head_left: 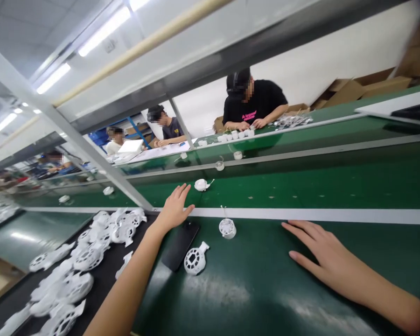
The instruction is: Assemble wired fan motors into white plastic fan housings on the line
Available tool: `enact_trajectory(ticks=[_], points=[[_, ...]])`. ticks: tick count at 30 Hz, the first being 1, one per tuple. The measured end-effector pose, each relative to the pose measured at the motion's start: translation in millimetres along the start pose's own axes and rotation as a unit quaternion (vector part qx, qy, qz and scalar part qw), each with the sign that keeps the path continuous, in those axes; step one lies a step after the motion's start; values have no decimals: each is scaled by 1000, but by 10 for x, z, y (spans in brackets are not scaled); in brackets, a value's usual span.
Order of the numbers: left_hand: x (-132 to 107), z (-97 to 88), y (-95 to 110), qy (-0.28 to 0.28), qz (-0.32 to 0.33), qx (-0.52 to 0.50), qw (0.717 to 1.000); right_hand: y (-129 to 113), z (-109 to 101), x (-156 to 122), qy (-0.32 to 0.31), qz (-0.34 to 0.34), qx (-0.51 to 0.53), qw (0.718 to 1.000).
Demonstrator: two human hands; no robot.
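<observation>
My left hand (175,206) reaches over the white edge strip toward the green belt, fingers extended and nothing in them. Just beyond its fingertips lies a white plastic part with a short wire (201,185). Below that hand, a black phone (182,246) rests on the green worktop, partly covered by my wrist. Beside the phone lies a white round housing with slots (195,259). A small white motor-like round part (227,228) with wires sits near the strip. My right hand (320,252) hovers over or rests on the worktop at right, fingers spread, holding nothing.
Many white housings (91,254) are piled on a black tray (103,290) at left. A slanted metal post (91,161) rises behind it. More white parts (220,165) dot the belt (301,186). Across it, a person in black (255,102) handles small parts.
</observation>
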State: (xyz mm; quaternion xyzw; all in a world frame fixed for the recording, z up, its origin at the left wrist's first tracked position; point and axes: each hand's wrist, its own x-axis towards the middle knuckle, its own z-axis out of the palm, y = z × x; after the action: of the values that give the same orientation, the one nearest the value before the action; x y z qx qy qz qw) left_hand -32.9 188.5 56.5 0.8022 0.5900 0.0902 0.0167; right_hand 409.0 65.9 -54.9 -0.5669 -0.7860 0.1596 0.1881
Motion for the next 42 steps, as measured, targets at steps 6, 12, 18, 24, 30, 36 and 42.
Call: enact_trajectory(ticks=[6, 12, 18, 24, 30, 36, 42], points=[[-1627, 130, 347, -9, 121, 57, 991, -225, 104, -55, -20, -49, -12, 999], [-1388, 450, 1078, 33, 182, -117, 976, -692, -16, -152, -212, -215, 5, 953], [-491, 599, 1133, 2, -4, -239, 971, -498, -208, -50, -154, -106, 32, 982], [-561, 783, 1465, -96, 96, -322, 937, -237, -406, 12, -74, 6, 107, 991], [-740, 724, 1619, -160, 135, -323, 923, -229, -456, 10, -115, 43, 123, 985], [-796, 871, 1577, -150, 134, -338, 919, -673, -359, -22, -47, 49, 249, 966], [-847, 1053, 1669, -117, 134, -351, 919, -916, -127, -21, -47, 21, 302, 952]])
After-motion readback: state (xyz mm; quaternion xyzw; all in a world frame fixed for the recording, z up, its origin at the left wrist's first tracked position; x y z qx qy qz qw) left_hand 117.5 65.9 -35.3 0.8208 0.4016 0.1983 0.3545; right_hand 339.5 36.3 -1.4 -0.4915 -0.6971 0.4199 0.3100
